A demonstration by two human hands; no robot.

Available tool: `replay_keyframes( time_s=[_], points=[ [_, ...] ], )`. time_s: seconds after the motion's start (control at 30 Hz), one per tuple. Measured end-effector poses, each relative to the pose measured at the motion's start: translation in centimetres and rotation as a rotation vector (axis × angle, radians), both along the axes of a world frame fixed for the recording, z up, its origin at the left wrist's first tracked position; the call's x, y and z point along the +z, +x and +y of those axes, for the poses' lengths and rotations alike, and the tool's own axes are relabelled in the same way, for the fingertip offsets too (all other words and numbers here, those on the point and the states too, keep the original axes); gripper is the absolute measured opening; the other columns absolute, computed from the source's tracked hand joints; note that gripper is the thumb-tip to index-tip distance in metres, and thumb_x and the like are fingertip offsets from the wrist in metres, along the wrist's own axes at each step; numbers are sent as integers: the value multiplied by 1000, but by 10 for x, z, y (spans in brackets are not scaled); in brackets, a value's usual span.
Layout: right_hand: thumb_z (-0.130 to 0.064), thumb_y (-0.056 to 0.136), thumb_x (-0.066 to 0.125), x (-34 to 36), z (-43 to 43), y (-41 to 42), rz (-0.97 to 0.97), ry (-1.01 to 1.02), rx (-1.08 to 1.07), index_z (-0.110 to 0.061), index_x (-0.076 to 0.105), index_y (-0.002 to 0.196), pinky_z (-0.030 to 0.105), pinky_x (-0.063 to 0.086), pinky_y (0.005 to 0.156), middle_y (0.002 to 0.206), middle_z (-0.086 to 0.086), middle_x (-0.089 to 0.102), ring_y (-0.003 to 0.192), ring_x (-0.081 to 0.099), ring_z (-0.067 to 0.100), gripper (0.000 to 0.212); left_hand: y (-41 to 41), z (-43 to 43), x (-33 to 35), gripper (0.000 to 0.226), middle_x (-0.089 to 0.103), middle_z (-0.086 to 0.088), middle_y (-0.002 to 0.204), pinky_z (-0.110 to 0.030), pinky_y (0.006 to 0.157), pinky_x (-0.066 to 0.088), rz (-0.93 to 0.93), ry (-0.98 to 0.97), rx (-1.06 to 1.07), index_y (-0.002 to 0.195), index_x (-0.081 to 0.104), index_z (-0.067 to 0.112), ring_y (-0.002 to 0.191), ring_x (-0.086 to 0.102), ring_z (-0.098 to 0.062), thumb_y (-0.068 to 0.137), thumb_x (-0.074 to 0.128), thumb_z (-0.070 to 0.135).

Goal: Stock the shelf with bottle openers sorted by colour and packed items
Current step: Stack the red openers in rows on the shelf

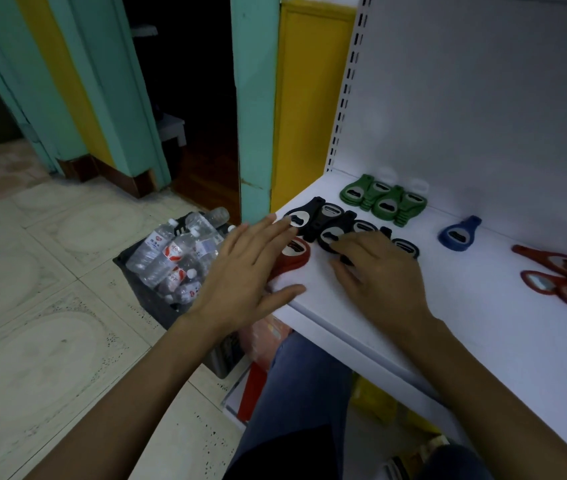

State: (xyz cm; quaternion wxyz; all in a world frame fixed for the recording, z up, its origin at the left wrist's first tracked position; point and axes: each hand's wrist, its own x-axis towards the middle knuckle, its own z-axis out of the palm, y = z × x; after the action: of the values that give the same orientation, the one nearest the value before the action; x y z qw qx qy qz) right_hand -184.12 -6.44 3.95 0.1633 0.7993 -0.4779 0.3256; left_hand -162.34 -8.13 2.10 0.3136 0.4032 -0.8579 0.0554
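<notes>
Black bottle openers (313, 220) lie in a tight cluster at the front-left of the white shelf (483, 306), heads & handles interlocked, so an exact count isn't possible. The R side of the cluster is covered by the right hand (375, 268).

The right hand's fingers are bent down onto the black ones, with a dark bit showing between thumb & fingers. Can't tell if it's pinching one or just resting on it.

Left hand (251, 268) is flat w/ fingers straight & spread. Its tips reach the nearest black opener, and the palm side covers approx. half of a lone red opener (296, 254) at the shelf's front edge. The hands are apart, either side of the cluster.

Behind, near the back panel, are the green openers (382, 200), overlapping. Two pale ring shapes (387, 173) sit behind them, barely legible against the white.

A single blue opener (458, 233) lies well to the R. Further R is a group of red openers (566, 271), cut off by the frame edge.

On the tiled floor to the L, a dark crate (147, 289) holds water bottles (171, 251), partly hidden by the left forearm. Under the shelf are a jeans-clad leg (303, 375) plus red & yellow packaging, too blurred to ID.
</notes>
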Motion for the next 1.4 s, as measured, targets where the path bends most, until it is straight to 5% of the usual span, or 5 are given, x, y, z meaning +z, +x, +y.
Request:
replay_keyframes(
  time_s=[0.27, 0.63, 1.1, 1.27, 1.4],
  points=[
    [-21, 80, 74, 2, 55, -107, -51, 266, -449, -6, 67, 116, 44, 43, 96, 126, 19, 60, 115, 57, 37, 39, -139, 8, 31, 67, 44, -8, 144, -39, 111, 29, 56, -86, -337, 138, 42, 7, 136, 37, -23, 88, 55, 49],
    [-29, 92, 53, 0, 70, -239, -165, 568, -884, -14, 34, 146, 36, 27, 111, 151, 13, 34, 138, 32, 29, 60, -335, 16, 2, 64, 43, -2, 142, -16, 94, 29, 318, 619, -486, 143, 32, 16, 127, 40, -16, 88, 61, 36],
    [-5, 88, 62, -14, 76, -243, -355, -213, -722, 0, 72, 94, 19, 47, 75, 92, 14, 68, 82, 63, 24, 12, -337, 8, -6, 28, 67, 11, 100, -16, 75, 51, 643, 996, -546, 115, 57, 31, 90, 65, -9, 95, 40, 42],
    [-13, 86, 51, -16, 67, -213, -279, 7, -281, -1, 71, 82, 28, 52, 62, 83, 12, 69, 69, 62, 21, 23, -334, 8, 0, 29, 70, 18, 92, -15, 74, 52, 746, 1088, -527, 101, 61, 40, 90, 66, -3, 89, 41, 57],
    [-23, 87, 50, -9, 57, -221, -453, 29, -550, -7, 71, 89, 27, 52, 68, 92, 7, 71, 82, 64, 19, 26, -334, 2, 2, 26, 69, 13, 81, -15, 60, 48, 880, 1077, -430, 92, 63, 36, 73, 63, 0, 100, 39, 31]
  ],
)
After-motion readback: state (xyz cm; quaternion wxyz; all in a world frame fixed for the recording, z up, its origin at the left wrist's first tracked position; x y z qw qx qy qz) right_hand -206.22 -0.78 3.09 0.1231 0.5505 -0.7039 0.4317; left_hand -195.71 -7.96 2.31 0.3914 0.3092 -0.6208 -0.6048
